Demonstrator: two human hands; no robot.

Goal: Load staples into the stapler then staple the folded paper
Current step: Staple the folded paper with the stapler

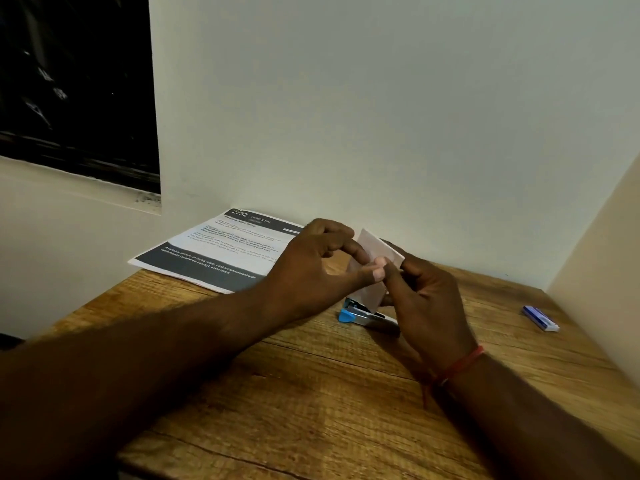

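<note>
A small folded white paper (375, 249) is held upright above the wooden table (311, 393), pinched between both hands. My left hand (311, 268) pinches its left edge with thumb and forefinger. My right hand (429, 303) grips its right side with curled fingers. Just below the paper lies the blue and silver stapler (360, 315) on the table, partly hidden behind my right hand. A blue and white staple box (541, 318) lies on the table far to the right.
A printed sheet (221, 252) with dark bands lies at the table's back left, against the white wall (381, 116). A second wall (609, 289) borders the table on the right. A dark window (72, 84) is at upper left.
</note>
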